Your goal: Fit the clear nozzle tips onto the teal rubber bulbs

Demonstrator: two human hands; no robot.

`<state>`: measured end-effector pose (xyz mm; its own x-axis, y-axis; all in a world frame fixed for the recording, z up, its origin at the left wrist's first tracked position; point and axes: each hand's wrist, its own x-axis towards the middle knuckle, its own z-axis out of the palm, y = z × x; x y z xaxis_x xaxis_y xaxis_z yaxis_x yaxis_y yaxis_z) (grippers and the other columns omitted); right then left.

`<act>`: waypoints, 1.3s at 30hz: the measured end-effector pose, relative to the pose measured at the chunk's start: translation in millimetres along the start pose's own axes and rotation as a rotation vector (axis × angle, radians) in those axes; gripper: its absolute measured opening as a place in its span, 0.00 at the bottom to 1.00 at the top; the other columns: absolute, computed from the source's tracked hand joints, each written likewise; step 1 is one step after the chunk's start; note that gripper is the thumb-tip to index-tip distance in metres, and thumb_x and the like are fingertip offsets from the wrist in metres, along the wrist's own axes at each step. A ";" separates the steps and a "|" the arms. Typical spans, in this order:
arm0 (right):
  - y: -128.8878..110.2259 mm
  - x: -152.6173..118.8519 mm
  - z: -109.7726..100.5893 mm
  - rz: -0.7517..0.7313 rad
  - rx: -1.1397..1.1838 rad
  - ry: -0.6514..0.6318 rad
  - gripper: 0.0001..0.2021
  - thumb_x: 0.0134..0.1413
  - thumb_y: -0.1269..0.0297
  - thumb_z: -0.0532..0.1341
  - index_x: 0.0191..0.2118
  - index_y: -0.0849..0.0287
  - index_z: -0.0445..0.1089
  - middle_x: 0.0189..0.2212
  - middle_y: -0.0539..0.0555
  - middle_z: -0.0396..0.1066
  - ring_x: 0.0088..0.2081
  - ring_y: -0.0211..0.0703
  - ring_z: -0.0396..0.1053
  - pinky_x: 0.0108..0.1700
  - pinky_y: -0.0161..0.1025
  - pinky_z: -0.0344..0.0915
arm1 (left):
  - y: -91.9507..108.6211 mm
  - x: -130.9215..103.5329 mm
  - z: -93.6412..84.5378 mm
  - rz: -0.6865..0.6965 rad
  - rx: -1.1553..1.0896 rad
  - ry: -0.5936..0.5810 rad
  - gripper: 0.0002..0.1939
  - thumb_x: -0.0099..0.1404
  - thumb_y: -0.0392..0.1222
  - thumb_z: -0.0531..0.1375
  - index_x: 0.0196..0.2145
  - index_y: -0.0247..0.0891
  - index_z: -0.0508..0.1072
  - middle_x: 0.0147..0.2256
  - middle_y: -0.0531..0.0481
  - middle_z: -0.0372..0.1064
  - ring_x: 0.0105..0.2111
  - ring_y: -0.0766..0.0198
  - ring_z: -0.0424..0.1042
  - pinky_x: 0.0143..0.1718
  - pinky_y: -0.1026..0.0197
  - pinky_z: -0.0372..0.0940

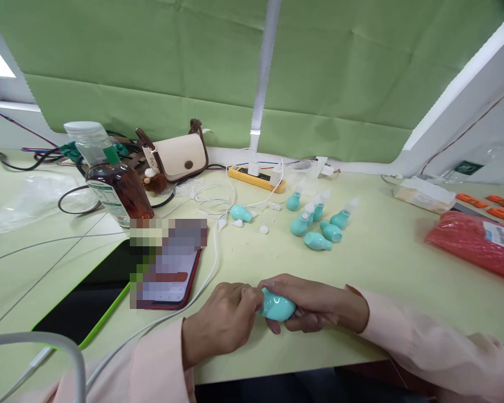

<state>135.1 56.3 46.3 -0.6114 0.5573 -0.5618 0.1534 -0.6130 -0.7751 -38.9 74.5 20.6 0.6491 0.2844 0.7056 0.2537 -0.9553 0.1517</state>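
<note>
Over the table's front edge, I hold a glossy turquoise squeeze bulb [278,305] between both hands. My right hand [304,302] is wrapped round it from the right, thumb on top and fingers underneath. My left hand [229,316] is closed at the bulb's left end; its curled fingers hide that end and whatever they pinch there. Beyond my hands lie several similar bulbs, some with clear pointed tips [340,218] and some without, like the bulb lying on its side [318,241]. Another turquoise bulb [241,213] lies further left, beside small white scraps [238,223].
Left of my hands are a phone with a lit screen [172,274] and a dark-screened phone [94,291], with white cables around them. A bottle of brown liquid [121,193], a cream bag [180,157] and a yellow power strip [256,179] stand behind. A red plastic package [466,238] lies right.
</note>
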 end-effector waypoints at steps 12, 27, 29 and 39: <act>13.8 -7.5 16.2 -0.507 -0.698 0.506 0.13 0.52 0.53 0.54 0.37 0.58 0.62 0.29 0.49 0.63 0.29 0.35 0.59 0.29 0.31 0.58 | 2.9 -3.8 -1.1 -0.659 -0.487 -0.157 0.06 0.63 0.33 0.42 0.30 0.41 0.52 0.22 0.57 0.50 0.20 0.68 0.53 0.22 0.67 0.51; 25.1 21.2 6.9 -0.660 -0.107 0.274 0.15 0.58 0.48 0.40 0.39 0.53 0.48 0.26 0.47 0.61 0.17 0.31 0.57 0.20 0.31 0.56 | -1.4 12.0 6.1 -0.888 -1.066 0.114 0.11 0.59 0.44 0.56 0.38 0.39 0.62 0.29 0.53 0.60 0.28 0.67 0.63 0.30 0.64 0.59; 20.4 17.8 0.2 -0.766 -0.357 0.408 0.17 0.58 0.48 0.39 0.43 0.54 0.50 0.32 0.52 0.63 0.29 0.37 0.64 0.33 0.40 0.63 | 0.5 12.0 3.8 -0.827 -0.962 0.152 0.08 0.61 0.44 0.52 0.36 0.38 0.64 0.36 0.49 0.61 0.35 0.64 0.63 0.36 0.63 0.59; -46.9 28.9 -53.7 -0.385 -1.638 0.883 0.15 0.53 0.63 0.52 0.46 0.62 0.60 0.40 0.60 0.63 0.43 0.51 0.60 0.40 0.43 0.59 | 5.3 11.5 -0.2 -0.927 -0.841 -0.201 0.10 0.60 0.43 0.51 0.40 0.41 0.56 0.17 0.61 0.56 0.19 0.68 0.57 0.22 0.68 0.54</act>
<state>151.9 131.2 50.9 -0.3527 0.9269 0.1282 0.9309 0.3615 -0.0524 -30.2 72.7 29.6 0.5883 0.8086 -0.0069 0.1858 -0.1268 0.9744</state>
